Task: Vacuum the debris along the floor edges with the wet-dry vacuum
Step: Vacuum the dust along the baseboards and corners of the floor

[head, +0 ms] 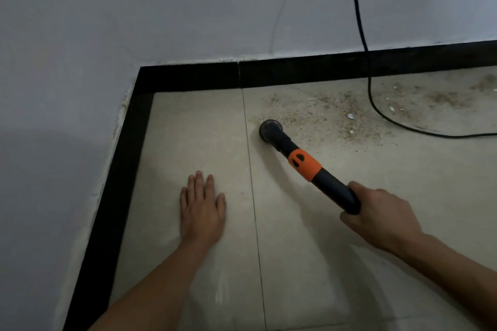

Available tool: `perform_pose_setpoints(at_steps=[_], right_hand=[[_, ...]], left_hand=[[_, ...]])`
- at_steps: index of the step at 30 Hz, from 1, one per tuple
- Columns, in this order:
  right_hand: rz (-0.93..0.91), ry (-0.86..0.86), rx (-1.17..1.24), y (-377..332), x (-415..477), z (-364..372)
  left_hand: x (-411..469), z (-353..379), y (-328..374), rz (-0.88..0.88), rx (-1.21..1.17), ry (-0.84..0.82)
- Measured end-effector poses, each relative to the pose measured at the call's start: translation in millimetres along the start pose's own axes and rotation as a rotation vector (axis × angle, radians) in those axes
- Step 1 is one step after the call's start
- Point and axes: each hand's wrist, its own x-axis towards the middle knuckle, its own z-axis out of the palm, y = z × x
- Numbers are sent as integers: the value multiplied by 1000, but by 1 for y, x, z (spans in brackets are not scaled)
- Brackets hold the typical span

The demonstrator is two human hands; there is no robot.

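My right hand (379,213) grips the black vacuum wand (333,188), which has an orange collar (304,164). Its round black nozzle (270,130) sits on the pale tiled floor at the left edge of a patch of gritty brown debris (330,115). More debris and a few white flakes (350,116) spread to the right along the black skirting (295,72). My left hand (201,207) rests flat on the tile, fingers straight, left of the wand and holding nothing.
A black power cable (372,94) hangs down the white wall and curves across the floor to the right edge. Black skirting (118,183) also runs along the left wall, meeting the far skirting in the corner. A tile joint (254,209) runs between my hands.
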Motion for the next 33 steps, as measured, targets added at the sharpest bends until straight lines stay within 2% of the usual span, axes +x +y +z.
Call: perform_pose_setpoints(at_steps=[4,8,12,16,19,26,30,33], right_hand=[[-72,-31,-40,-11,8,7],[17,24,49,-24,37,4],[-21,27,16,-41,54,9],[-1,59,18,-46,69,9],[-71,47,18,-66,82,11],[-277,66,56,-153,141,11],[-309,66,82,-194,172,6],[-286,80,68,-188,176,3]], left_hand=[[0,1,0,-5,14,-9],[0,0,1,-10,31,-17],[-1,-2,1,-23,0,3],[-1,-2,0,-208,-99,83],[2,-1,0,-296,-119,105],[3,1,0,-294,-68,131],[3,3,-1,-292,-52,134],[4,1,-1,-300,-32,115]])
